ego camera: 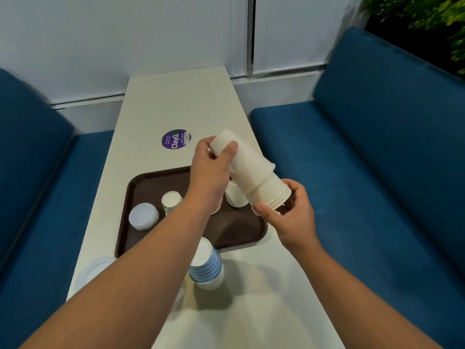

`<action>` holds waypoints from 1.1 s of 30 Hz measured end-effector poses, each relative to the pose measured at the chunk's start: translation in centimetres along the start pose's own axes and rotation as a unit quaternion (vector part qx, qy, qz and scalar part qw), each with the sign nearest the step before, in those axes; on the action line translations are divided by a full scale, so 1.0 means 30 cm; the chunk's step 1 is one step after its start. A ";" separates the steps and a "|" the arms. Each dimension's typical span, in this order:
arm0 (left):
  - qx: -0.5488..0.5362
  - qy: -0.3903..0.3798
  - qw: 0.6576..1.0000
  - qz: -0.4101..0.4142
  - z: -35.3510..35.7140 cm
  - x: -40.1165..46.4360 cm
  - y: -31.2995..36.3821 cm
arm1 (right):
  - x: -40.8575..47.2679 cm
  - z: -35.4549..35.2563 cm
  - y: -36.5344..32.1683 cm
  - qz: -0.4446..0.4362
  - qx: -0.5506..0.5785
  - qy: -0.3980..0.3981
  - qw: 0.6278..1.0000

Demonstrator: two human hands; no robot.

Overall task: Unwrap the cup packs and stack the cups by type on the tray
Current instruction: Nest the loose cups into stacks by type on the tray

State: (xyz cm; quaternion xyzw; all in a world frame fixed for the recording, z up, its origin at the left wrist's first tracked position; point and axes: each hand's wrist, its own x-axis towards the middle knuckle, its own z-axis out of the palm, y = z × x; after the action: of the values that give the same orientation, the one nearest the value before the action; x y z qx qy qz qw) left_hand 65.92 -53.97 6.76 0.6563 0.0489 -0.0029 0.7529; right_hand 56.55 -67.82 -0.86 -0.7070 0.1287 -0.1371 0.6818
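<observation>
Cup pack [251, 170]: light, crushable, slippery wrap; left hand [210, 159] grasps its closed end, right hand [289, 212] pinches the rims.

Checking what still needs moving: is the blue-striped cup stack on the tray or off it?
Off. The blue-striped cup stack stands on the table, just beyond the near edge of the brown tray.

- Soft, even overhead light; table [176, 102] bright, mild glare.
- Faint shadows under the forearms, near the tray [241, 235].
- Wide-angle bowing at edges (benches curve).
- Plant [427, 11] blurred; overall slightly soft.
</observation>
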 end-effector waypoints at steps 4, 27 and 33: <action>0.076 0.048 0.983 0.161 -0.006 0.093 0.109 | -0.017 -0.026 0.006 0.008 0.025 0.023 0.999; 0.157 -0.084 0.983 0.052 0.020 -0.038 -0.017 | -0.026 -0.041 0.020 0.032 0.089 0.017 0.995; 0.036 -0.147 0.987 -0.049 0.011 -0.098 -0.032 | -0.026 -0.005 -0.001 0.034 0.119 -0.027 0.992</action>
State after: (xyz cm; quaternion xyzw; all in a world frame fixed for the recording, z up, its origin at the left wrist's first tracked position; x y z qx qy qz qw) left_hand 62.96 -54.62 6.09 0.6724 -0.0305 -0.1378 0.7266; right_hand 55.77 -67.66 -0.83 -0.6196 0.1170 -0.1090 0.7684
